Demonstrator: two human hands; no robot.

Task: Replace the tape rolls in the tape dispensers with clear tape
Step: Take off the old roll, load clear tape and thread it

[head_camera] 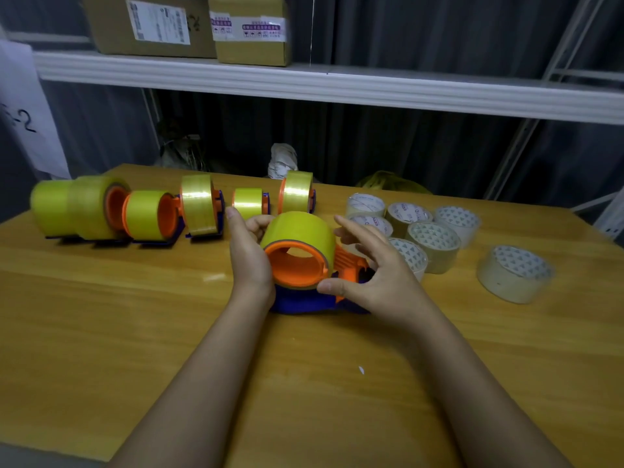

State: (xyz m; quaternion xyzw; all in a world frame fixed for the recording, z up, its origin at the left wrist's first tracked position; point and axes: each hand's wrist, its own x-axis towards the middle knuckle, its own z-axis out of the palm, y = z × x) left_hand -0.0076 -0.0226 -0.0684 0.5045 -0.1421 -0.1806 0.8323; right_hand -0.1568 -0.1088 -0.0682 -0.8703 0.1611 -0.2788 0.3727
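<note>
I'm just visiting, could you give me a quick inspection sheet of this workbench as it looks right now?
Surface: wooden table, bare at the front.
Job's things: dispenser with yellow tape at centre; more yellow-loaded dispensers in a row behind; clear tape rolls grouped at right.
Clutter: small white scrap on the table.
Hands: left hand holds the yellow roll's side; right hand touches the dispenser, fingers spread.
Cables: nothing seen.
Surroundings: white shelf above with cardboard boxes; dark curtain behind.
</note>
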